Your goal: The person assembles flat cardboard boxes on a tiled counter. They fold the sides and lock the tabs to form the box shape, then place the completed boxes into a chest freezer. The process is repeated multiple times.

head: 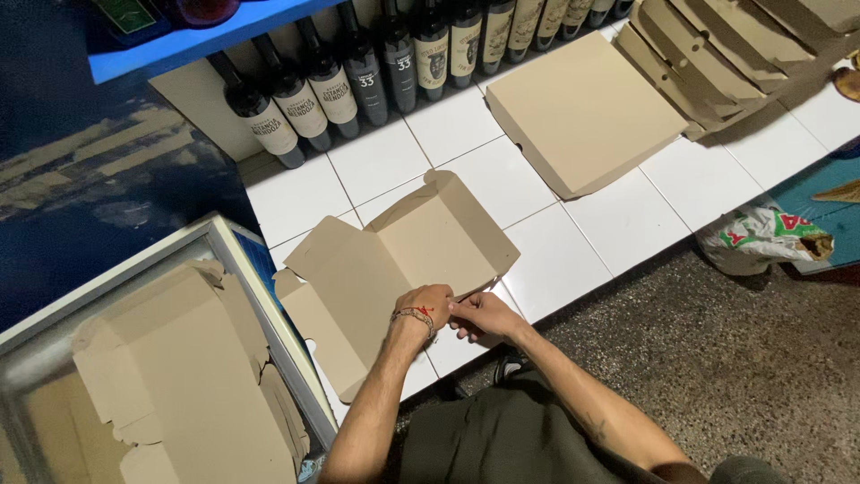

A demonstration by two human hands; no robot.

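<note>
A flat, unfolded brown cardboard box blank [394,260] lies on the white tiled counter [546,260]. My left hand [424,305] rests knuckles-up on its near edge, with a thin bracelet on the wrist. My right hand [479,315] is right beside it, fingers pinching the same near edge of the cardboard. Both hands touch the blank at its lower right side.
A closed folded box [582,112] lies further back, and a stack of folded boxes [717,54] at the top right. Dark wine bottles [358,76] line the back wall. More flat cardboard blanks [188,376] rest on a glass-topped freezer [246,260] at left. A crumpled bag [761,237] sits at right.
</note>
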